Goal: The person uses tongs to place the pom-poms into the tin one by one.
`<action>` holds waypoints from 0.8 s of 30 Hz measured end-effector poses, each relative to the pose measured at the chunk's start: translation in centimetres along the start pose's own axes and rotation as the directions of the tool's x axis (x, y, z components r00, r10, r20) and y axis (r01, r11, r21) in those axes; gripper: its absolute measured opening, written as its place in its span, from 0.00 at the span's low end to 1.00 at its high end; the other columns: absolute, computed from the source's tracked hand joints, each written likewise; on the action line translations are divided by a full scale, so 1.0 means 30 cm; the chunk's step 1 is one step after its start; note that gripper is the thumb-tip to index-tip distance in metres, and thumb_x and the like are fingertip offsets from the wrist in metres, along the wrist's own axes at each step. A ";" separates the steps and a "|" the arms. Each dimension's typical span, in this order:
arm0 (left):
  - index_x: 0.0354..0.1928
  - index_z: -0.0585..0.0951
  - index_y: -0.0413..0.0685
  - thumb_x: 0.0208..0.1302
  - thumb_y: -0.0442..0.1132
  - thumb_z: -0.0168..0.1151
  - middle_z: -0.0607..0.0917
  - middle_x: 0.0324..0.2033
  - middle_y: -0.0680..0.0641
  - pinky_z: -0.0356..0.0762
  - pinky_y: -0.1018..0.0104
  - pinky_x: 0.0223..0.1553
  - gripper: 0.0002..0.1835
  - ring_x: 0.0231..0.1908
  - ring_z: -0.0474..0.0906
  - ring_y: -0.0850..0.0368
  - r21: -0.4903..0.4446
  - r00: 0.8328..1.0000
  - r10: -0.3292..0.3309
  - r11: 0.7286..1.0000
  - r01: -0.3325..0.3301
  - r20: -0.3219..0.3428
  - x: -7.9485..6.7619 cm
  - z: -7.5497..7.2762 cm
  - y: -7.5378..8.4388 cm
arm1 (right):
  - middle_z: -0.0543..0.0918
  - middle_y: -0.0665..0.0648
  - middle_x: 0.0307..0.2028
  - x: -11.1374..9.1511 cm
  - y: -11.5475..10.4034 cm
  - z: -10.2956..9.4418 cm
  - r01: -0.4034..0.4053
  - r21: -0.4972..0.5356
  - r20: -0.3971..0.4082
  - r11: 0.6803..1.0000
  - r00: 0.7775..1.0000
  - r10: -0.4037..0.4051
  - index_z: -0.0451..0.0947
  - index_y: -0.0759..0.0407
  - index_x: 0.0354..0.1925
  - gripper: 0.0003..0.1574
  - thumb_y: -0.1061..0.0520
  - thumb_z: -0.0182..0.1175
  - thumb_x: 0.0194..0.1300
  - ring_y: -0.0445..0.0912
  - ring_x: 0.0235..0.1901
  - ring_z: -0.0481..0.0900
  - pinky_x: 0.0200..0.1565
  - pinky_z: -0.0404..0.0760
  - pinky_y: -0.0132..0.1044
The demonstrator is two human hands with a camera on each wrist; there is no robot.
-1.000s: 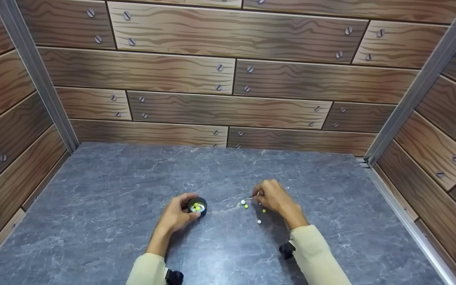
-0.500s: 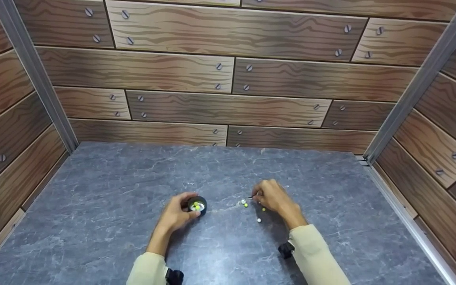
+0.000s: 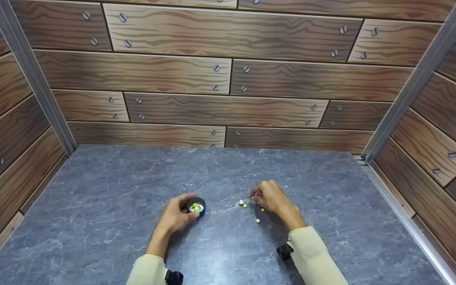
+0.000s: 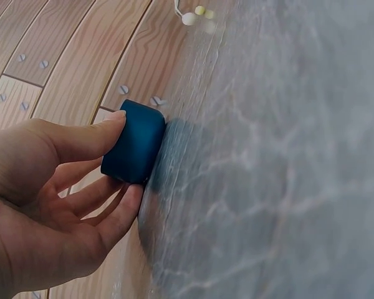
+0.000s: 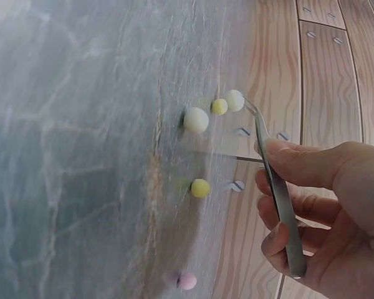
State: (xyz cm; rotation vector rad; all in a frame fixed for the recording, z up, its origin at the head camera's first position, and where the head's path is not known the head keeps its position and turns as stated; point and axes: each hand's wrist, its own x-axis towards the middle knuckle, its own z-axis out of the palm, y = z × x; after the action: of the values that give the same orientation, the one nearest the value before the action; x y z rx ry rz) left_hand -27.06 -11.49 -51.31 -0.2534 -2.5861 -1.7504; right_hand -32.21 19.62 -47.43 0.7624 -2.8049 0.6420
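Observation:
My left hand (image 3: 177,213) holds a small round dark-blue cup (image 3: 201,213) between thumb and fingers. Inside it lie several yellow-green and white balls (image 3: 196,208). In the left wrist view the cup (image 4: 136,143) stands on the table, its contents hidden. My right hand (image 3: 273,198) pinches a pair of bent-tip metal tweezers (image 5: 279,193). Their tips are at a white ball (image 5: 235,100); whether they grip it or only touch it I cannot tell. Beside that ball is a yellow ball (image 5: 219,106). Nearer lie another white ball (image 5: 196,120) and a second yellow ball (image 5: 201,188).
A pink ball (image 5: 187,281) lies below the others in the right wrist view. A tiny white speck (image 3: 286,186) is on the grey marbled table (image 3: 133,174) beyond my right hand. Wood-patterned walls (image 3: 228,75) and metal posts (image 3: 34,79) enclose the table.
The head view shifts slightly. Both hands stay almost in place, the left still holding the cup and the right keeping the tweezers at the white ball.

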 end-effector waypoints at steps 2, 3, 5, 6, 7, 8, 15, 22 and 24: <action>0.62 0.79 0.32 0.57 0.23 0.72 0.84 0.58 0.31 0.81 0.46 0.62 0.29 0.61 0.80 0.37 0.000 1.000 -0.003 1.000 0.003 -0.001 0.000 0.003 -0.001 | 0.87 0.54 0.24 -0.002 -0.004 0.000 -0.013 0.006 -0.002 1.000 1.000 0.013 0.91 0.60 0.31 0.04 0.67 0.71 0.58 0.40 0.24 0.75 0.28 0.74 0.35; 0.62 0.79 0.32 0.57 0.23 0.72 0.84 0.57 0.31 0.81 0.46 0.62 0.29 0.61 0.80 0.37 0.001 1.000 -0.002 1.000 0.002 -0.003 0.000 0.004 -0.001 | 0.87 0.54 0.24 -0.003 -0.006 0.000 -0.016 0.010 0.000 1.000 1.000 0.016 0.91 0.60 0.31 0.04 0.66 0.71 0.58 0.40 0.24 0.75 0.28 0.74 0.35; 0.62 0.79 0.32 0.56 0.23 0.72 0.84 0.57 0.31 0.81 0.46 0.62 0.28 0.60 0.80 0.37 0.016 1.000 0.006 1.000 -0.006 -0.010 0.000 0.005 -0.001 | 0.87 0.54 0.24 -0.006 -0.012 0.001 -0.022 0.015 0.004 1.000 1.000 0.022 0.91 0.59 0.32 0.04 0.66 0.71 0.59 0.40 0.25 0.75 0.29 0.75 0.35; 0.62 0.79 0.32 0.56 0.23 0.72 0.84 0.57 0.31 0.81 0.45 0.62 0.28 0.60 0.80 0.37 0.022 1.000 0.009 1.000 -0.009 -0.010 0.000 0.006 -0.001 | 0.87 0.54 0.24 -0.007 -0.014 0.002 -0.025 0.016 0.004 1.000 1.000 0.025 0.91 0.59 0.32 0.04 0.66 0.71 0.59 0.39 0.25 0.75 0.29 0.75 0.34; 0.62 0.79 0.32 0.56 0.24 0.72 0.84 0.57 0.30 0.81 0.45 0.62 0.28 0.60 0.81 0.36 0.026 1.000 0.015 1.000 -0.015 -0.010 0.000 0.007 -0.002 | 0.87 0.54 0.24 -0.008 -0.017 0.002 -0.024 0.015 0.004 1.000 1.000 0.024 0.91 0.59 0.32 0.04 0.66 0.71 0.59 0.39 0.25 0.75 0.29 0.76 0.34; 0.61 0.79 0.32 0.56 0.23 0.72 0.84 0.57 0.30 0.81 0.45 0.62 0.28 0.60 0.81 0.36 0.026 1.000 0.017 1.000 -0.017 -0.010 0.000 0.008 -0.002 | 0.87 0.54 0.24 -0.010 -0.020 0.002 -0.021 0.017 0.004 1.000 1.000 0.021 0.91 0.60 0.32 0.04 0.66 0.70 0.59 0.39 0.24 0.74 0.28 0.75 0.34; 0.61 0.80 0.32 0.56 0.23 0.72 0.84 0.57 0.31 0.81 0.48 0.62 0.28 0.60 0.81 0.37 0.027 1.000 0.009 1.000 -0.008 -0.021 0.003 0.007 0.006 | 0.88 0.56 0.25 -0.002 -0.055 0.008 0.000 0.052 -0.029 0.999 1.000 0.001 0.91 0.61 0.33 0.03 0.66 0.70 0.60 0.40 0.24 0.74 0.27 0.75 0.33; 0.62 0.79 0.31 0.56 0.23 0.72 0.83 0.59 0.30 0.79 0.45 0.64 0.28 0.62 0.79 0.35 0.005 1.000 -0.007 1.000 0.007 -0.021 -0.004 0.001 0.009 | 0.90 0.56 0.27 0.018 -0.112 0.021 0.029 0.070 -0.038 0.997 0.999 -0.026 0.91 0.60 0.34 0.03 0.64 0.70 0.61 0.40 0.25 0.76 0.28 0.76 0.32; 0.62 0.79 0.31 0.56 0.23 0.72 0.83 0.59 0.29 0.79 0.45 0.63 0.28 0.62 0.79 0.35 0.002 1.000 -0.008 1.000 0.008 -0.019 -0.003 0.003 0.009 | 0.89 0.56 0.27 0.022 -0.128 0.022 0.025 0.080 -0.037 0.997 0.999 -0.022 0.91 0.60 0.34 0.03 0.64 0.70 0.61 0.39 0.25 0.76 0.28 0.75 0.32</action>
State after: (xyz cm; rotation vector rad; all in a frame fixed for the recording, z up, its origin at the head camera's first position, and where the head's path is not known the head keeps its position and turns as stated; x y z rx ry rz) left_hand -26.91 -11.33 -51.09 -0.2254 -2.5788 -1.7442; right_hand -30.82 16.03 -46.45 0.7885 -2.7477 0.7606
